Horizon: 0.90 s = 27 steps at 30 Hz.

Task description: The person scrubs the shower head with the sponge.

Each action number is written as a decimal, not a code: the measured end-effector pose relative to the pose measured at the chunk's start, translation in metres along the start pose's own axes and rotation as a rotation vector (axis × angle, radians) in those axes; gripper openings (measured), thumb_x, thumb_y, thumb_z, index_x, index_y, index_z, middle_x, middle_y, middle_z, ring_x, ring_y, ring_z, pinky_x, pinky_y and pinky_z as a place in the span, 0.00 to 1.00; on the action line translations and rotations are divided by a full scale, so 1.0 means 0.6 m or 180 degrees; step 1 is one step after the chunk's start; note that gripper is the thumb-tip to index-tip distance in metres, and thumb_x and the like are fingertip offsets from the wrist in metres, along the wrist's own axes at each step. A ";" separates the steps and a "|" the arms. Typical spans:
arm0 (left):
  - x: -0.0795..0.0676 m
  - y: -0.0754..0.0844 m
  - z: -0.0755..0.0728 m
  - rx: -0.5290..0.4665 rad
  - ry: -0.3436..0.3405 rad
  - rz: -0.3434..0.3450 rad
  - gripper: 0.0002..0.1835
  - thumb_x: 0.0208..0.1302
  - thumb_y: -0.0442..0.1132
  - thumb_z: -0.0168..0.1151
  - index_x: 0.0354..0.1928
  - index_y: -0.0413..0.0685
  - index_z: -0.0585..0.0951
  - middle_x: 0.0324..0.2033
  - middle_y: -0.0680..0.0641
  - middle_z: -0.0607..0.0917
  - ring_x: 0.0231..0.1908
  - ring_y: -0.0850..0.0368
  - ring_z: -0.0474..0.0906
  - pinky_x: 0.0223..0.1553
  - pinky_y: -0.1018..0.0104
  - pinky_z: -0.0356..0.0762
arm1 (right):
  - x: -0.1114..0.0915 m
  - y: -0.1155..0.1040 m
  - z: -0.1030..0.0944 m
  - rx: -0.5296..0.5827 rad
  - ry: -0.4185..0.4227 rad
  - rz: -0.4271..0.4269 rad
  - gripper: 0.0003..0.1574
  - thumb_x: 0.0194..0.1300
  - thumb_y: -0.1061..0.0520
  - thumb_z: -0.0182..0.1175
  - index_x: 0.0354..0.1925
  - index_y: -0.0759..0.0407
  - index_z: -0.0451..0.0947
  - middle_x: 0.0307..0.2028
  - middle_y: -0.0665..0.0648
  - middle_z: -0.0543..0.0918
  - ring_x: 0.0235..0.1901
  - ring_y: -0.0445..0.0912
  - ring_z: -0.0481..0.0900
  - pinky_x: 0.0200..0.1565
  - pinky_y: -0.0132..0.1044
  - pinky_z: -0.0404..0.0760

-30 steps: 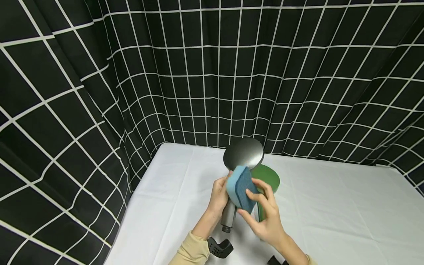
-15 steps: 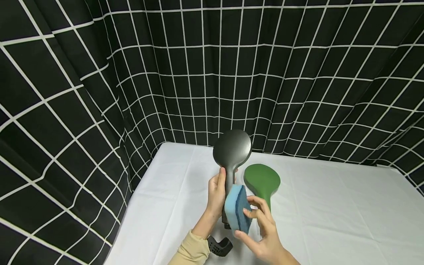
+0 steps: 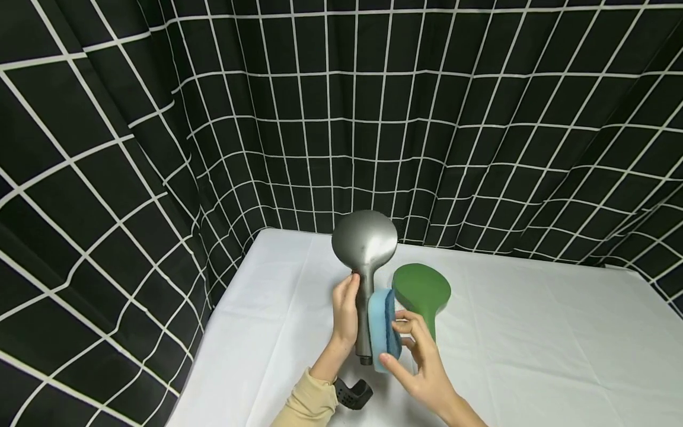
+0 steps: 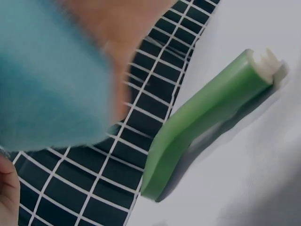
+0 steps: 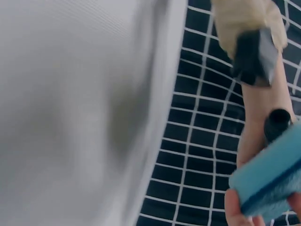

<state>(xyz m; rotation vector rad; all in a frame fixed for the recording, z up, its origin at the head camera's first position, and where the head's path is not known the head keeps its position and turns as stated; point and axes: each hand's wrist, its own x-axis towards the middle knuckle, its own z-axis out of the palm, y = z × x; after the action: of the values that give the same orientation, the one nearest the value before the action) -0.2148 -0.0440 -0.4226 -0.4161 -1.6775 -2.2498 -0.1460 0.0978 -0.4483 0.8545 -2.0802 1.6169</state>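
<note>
A dark grey handheld shower head (image 3: 365, 243) is held upright, its smooth back turned to the head camera. My left hand (image 3: 344, 314) grips its handle from the left, thumb along the front. My right hand (image 3: 424, 370) pinches a blue sponge (image 3: 380, 329) between thumb and fingers, its light soft side against the handle's right side. In the left wrist view the sponge (image 4: 51, 84) fills the upper left, blurred. The right wrist view shows the sponge (image 5: 273, 174) beside the handle's threaded end (image 5: 278, 123). My left fingers behind the handle are hidden.
A green shower head (image 3: 421, 290) lies on the white-covered table (image 3: 533, 332), right of the grey one; its white threaded end (image 4: 265, 63) shows in the left wrist view. A black wrist mount (image 3: 354, 394) sits at my left wrist. A black gridded curtain (image 3: 341, 118) hangs behind.
The sponge has gone from in front of the shower head's neck down to the handle's right side. The shower head has shifted left and turned more upright, uncovering the green one.
</note>
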 end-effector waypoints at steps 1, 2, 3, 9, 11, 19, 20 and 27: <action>0.003 -0.006 -0.005 -0.0051 0.0011 -0.0034 0.19 0.70 0.33 0.37 0.20 0.34 0.68 0.16 0.53 0.65 0.18 0.63 0.61 0.25 0.72 0.63 | -0.008 0.000 -0.001 -0.0032 -0.0110 -0.0031 0.23 0.48 0.74 0.65 0.42 0.64 0.68 0.54 0.65 0.64 0.54 0.46 0.67 0.45 0.35 0.77; 0.006 -0.009 -0.009 -0.0080 0.0029 -0.0044 0.16 0.67 0.32 0.39 0.21 0.34 0.68 0.17 0.52 0.66 0.19 0.63 0.61 0.26 0.72 0.64 | -0.017 -0.001 -0.002 -0.0048 -0.0220 -0.0070 0.23 0.48 0.73 0.66 0.42 0.62 0.68 0.54 0.65 0.63 0.55 0.47 0.66 0.47 0.36 0.77; 0.009 -0.011 -0.013 -0.0092 0.0040 -0.0043 0.13 0.64 0.31 0.41 0.22 0.34 0.68 0.17 0.52 0.66 0.19 0.63 0.61 0.27 0.71 0.64 | -0.025 -0.001 -0.003 -0.0081 -0.0318 -0.0119 0.24 0.48 0.71 0.67 0.42 0.61 0.69 0.55 0.65 0.63 0.55 0.47 0.67 0.48 0.36 0.77; 0.025 -0.022 -0.040 -0.0131 -0.0090 -0.0336 0.09 0.62 0.30 0.48 0.27 0.30 0.70 0.21 0.50 0.68 0.22 0.62 0.64 0.28 0.72 0.65 | -0.053 -0.008 -0.023 -0.0626 -0.0489 -0.0177 0.31 0.46 0.62 0.72 0.48 0.55 0.70 0.55 0.59 0.66 0.51 0.45 0.71 0.41 0.36 0.79; 0.029 -0.029 -0.049 -0.0079 -0.0163 -0.0581 0.07 0.63 0.30 0.50 0.32 0.28 0.73 0.23 0.50 0.70 0.24 0.62 0.66 0.31 0.71 0.67 | -0.050 -0.007 -0.036 -0.0811 -0.0321 -0.0170 0.33 0.43 0.62 0.73 0.49 0.58 0.69 0.53 0.59 0.68 0.50 0.45 0.71 0.37 0.37 0.79; 0.032 -0.053 -0.080 0.0380 -0.0570 -0.1405 0.15 0.60 0.29 0.57 0.45 0.21 0.75 0.29 0.46 0.82 0.28 0.63 0.75 0.36 0.68 0.74 | -0.025 0.008 -0.115 -0.1958 0.0322 0.0826 0.33 0.51 0.55 0.70 0.51 0.61 0.66 0.47 0.57 0.70 0.44 0.48 0.71 0.36 0.37 0.74; 0.031 -0.056 -0.083 0.0442 -0.0607 -0.1482 0.16 0.60 0.29 0.57 0.46 0.21 0.75 0.30 0.45 0.83 0.27 0.63 0.76 0.34 0.68 0.74 | -0.024 0.011 -0.125 -0.2059 0.0340 0.1025 0.33 0.53 0.52 0.69 0.52 0.61 0.66 0.48 0.59 0.69 0.43 0.51 0.71 0.37 0.41 0.73; 0.026 -0.086 -0.089 0.0685 -0.0698 -0.1865 0.15 0.55 0.29 0.60 0.43 0.22 0.77 0.22 0.51 0.80 0.21 0.63 0.75 0.27 0.71 0.74 | -0.028 0.033 -0.173 -0.2555 0.0223 0.1874 0.38 0.62 0.44 0.58 0.54 0.71 0.59 0.46 0.78 0.61 0.39 0.70 0.71 0.40 0.61 0.70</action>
<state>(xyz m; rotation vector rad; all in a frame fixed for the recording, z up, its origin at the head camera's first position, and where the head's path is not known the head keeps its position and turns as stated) -0.2528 -0.0826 -0.4759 -0.1281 -2.3792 -2.4276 -0.1545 0.2047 -0.4449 -0.0938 -2.7369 0.8138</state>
